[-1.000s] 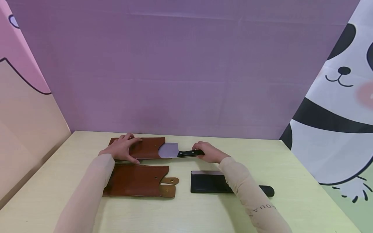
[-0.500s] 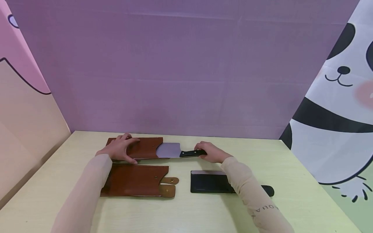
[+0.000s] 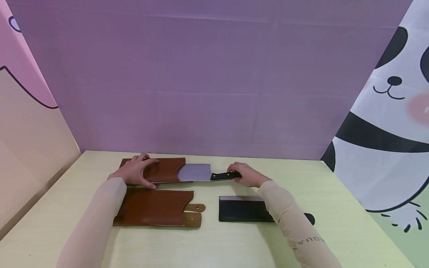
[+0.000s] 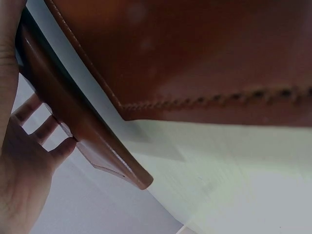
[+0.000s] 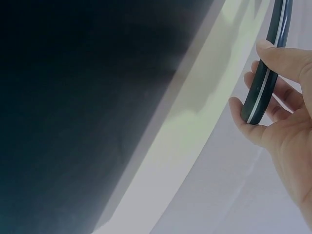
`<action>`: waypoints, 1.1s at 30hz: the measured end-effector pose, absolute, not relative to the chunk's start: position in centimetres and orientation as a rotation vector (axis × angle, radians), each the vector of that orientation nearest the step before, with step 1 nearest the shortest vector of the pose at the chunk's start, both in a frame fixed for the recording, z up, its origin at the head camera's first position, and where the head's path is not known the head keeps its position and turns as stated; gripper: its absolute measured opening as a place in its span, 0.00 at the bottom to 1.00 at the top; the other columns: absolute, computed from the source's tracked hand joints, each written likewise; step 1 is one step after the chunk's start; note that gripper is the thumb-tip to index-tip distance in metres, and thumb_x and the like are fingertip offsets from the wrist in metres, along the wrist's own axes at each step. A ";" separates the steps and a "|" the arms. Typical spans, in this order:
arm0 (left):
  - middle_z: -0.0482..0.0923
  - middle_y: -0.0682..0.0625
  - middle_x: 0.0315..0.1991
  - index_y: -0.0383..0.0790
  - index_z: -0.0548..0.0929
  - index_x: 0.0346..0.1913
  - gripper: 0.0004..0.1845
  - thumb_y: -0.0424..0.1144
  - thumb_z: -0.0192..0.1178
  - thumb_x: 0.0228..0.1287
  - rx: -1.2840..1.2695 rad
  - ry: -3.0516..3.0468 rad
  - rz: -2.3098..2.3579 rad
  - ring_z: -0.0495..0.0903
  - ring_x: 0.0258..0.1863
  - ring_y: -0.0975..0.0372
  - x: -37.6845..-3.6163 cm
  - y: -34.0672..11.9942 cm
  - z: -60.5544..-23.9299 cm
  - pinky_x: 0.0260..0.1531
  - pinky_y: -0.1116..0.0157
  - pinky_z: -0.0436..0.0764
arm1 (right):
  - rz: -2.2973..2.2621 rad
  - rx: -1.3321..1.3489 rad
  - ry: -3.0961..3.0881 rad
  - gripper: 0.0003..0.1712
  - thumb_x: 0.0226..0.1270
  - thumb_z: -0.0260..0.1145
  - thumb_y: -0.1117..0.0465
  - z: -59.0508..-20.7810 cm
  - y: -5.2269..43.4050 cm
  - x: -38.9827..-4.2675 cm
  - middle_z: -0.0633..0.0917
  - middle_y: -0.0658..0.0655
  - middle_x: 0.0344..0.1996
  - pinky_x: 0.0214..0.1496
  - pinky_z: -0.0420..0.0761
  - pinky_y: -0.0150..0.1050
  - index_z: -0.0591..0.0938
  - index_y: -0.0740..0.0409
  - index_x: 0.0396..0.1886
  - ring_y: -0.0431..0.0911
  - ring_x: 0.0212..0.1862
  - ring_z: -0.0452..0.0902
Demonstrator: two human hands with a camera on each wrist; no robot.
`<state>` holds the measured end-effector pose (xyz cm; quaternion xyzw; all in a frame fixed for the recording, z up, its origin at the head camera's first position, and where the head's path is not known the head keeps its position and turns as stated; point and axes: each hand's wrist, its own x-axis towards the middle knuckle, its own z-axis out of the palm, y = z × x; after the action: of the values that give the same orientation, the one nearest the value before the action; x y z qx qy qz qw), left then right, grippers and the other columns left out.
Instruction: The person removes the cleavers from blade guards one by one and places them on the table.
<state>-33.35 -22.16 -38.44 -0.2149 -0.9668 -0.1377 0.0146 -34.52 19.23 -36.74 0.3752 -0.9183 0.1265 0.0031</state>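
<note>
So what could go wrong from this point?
The cleaver is half out of the far sheath, and the left hand holds that sheath close to the blade's path; a slip could nick the fingers. The right hand pinches only the handle end, so the blade may tip or drop. The right sleeve overlies the black cleaver and might drag it.

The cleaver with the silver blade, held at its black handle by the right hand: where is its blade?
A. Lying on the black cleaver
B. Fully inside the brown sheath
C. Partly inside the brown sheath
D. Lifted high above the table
C: in the head view the blade enters the mouth of the far brown sheath, which the left hand holds; the right hand grips the handle.
</note>
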 end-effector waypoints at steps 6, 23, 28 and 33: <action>0.61 0.42 0.59 0.50 0.66 0.65 0.51 0.66 0.69 0.33 -0.678 -3.002 -0.436 0.61 0.58 0.45 -33.3 -22.3 -38.3 0.49 0.42 0.68 | 0.411 1.174 -2.876 0.14 0.55 0.64 0.72 -36.8 19.9 -34.6 0.79 0.58 0.38 0.49 0.75 0.45 0.78 0.64 0.44 0.49 0.42 0.75; 0.61 0.43 0.58 0.50 0.67 0.64 0.51 0.66 0.69 0.33 -0.656 -2.996 -0.436 0.61 0.58 0.45 -33.1 -23.0 -38.2 0.49 0.41 0.68 | 0.435 1.140 -2.877 0.14 0.54 0.65 0.71 -36.6 21.6 -34.5 0.79 0.57 0.36 0.47 0.75 0.46 0.78 0.62 0.43 0.49 0.41 0.75; 0.61 0.43 0.58 0.50 0.67 0.64 0.51 0.66 0.70 0.32 -0.660 -2.992 -0.441 0.61 0.57 0.45 -33.1 -23.1 -38.1 0.49 0.41 0.68 | 0.442 1.135 -2.875 0.15 0.54 0.65 0.72 -36.5 22.1 -34.4 0.79 0.57 0.36 0.46 0.75 0.46 0.78 0.63 0.43 0.49 0.40 0.75; 0.61 0.43 0.58 0.50 0.67 0.65 0.51 0.66 0.69 0.33 -0.657 -2.993 -0.434 0.61 0.57 0.45 -33.1 -23.2 -38.2 0.49 0.41 0.68 | 0.439 1.148 -2.861 0.14 0.54 0.65 0.72 -36.5 22.5 -34.4 0.79 0.57 0.35 0.45 0.75 0.46 0.78 0.63 0.42 0.48 0.39 0.75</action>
<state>-33.11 -23.24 -38.15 -0.2123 -0.9668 -0.1402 0.0236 -34.38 22.55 -36.46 0.3686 -0.9187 0.1410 0.0140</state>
